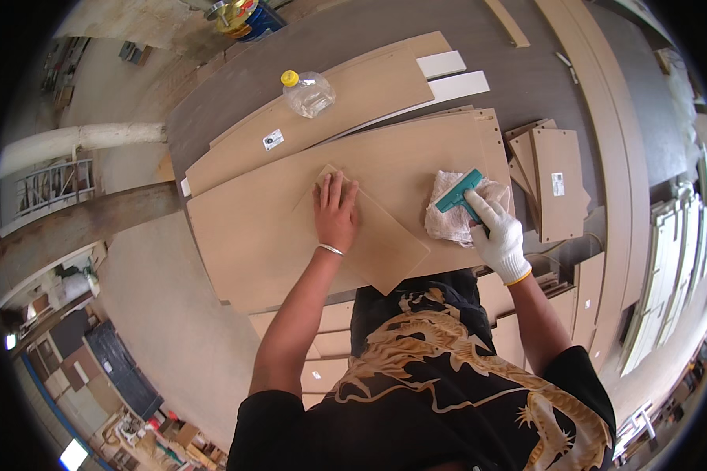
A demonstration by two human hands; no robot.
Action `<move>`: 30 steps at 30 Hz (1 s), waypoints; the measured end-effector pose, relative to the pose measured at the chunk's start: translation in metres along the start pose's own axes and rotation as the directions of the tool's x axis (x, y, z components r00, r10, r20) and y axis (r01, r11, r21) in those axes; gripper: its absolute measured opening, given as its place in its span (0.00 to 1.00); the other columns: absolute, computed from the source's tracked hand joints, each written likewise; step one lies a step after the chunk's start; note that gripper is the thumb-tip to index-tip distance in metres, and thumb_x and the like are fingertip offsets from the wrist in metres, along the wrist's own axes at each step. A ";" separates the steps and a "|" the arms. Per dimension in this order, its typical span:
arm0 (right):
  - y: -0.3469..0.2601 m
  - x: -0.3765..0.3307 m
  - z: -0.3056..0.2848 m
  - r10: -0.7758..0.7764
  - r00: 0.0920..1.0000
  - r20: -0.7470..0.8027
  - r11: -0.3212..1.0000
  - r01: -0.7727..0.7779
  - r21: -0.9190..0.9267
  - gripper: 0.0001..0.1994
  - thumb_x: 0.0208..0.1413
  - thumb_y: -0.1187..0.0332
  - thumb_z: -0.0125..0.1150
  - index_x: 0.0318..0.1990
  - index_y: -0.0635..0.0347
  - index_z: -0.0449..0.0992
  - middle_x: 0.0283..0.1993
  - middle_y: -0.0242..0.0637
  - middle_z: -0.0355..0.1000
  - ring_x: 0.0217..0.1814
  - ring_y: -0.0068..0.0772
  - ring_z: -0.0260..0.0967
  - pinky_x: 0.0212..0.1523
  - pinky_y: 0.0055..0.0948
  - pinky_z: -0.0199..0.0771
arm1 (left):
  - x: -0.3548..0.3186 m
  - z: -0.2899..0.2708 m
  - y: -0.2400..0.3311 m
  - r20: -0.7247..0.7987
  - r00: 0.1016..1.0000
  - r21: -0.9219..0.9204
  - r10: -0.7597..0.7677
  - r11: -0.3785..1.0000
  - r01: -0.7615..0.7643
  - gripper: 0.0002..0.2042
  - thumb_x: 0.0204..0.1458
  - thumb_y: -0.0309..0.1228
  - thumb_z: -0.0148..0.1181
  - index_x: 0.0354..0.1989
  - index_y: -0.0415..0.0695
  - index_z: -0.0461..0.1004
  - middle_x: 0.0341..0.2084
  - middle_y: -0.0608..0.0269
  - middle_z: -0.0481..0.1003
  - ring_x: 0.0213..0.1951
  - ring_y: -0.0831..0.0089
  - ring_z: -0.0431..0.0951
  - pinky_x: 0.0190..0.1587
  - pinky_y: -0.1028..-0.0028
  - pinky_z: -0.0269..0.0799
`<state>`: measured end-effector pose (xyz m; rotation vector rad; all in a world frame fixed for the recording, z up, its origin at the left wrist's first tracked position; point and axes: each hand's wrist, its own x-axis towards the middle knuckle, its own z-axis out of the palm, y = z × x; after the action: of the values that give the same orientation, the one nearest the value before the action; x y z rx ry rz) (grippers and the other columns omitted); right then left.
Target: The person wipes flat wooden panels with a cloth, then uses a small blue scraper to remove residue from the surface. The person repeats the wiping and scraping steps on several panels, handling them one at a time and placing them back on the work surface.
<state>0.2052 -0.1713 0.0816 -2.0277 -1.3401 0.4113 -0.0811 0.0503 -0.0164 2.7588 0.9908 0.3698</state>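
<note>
The bare left hand (338, 212) lies on a small brown panel (389, 243), fingers fairly close together; that panel stretches toward four o'clock atop a large panel (243, 228). Near three o'clock, the right hand (499, 239) (white-gloved, this one) grips a teal scraper (459, 191) over a crumpled cloth (446, 226). A clear bottle (310, 96) sits between eleven and twelve.

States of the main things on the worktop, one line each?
Thin tan rectangular sheet: flat, under bare left hand
Teal T-shaped scraper: held by white-gloved right hand
Pale pinkish cloth: bunched, on large tan panel
Clear yellow-capped plastic bottle: cap on
Small tan rectangular boards: stacked askew
</note>
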 end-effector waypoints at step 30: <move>-0.012 0.042 0.037 -0.148 0.795 0.589 0.776 -0.275 0.567 0.34 0.61 0.83 0.49 0.77 0.59 0.63 0.57 0.42 0.77 0.51 0.28 0.74 0.55 0.26 0.73 | -0.205 -0.014 0.093 0.422 -0.116 -0.383 -0.899 -0.292 0.876 0.42 0.52 0.53 0.75 0.62 0.26 0.72 0.56 0.41 0.78 0.57 0.53 0.79 0.59 0.62 0.76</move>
<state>0.1935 -0.1171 0.0667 -1.3929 -1.2247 1.4508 -0.1825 -0.1507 -0.0144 0.6849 2.1498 0.3061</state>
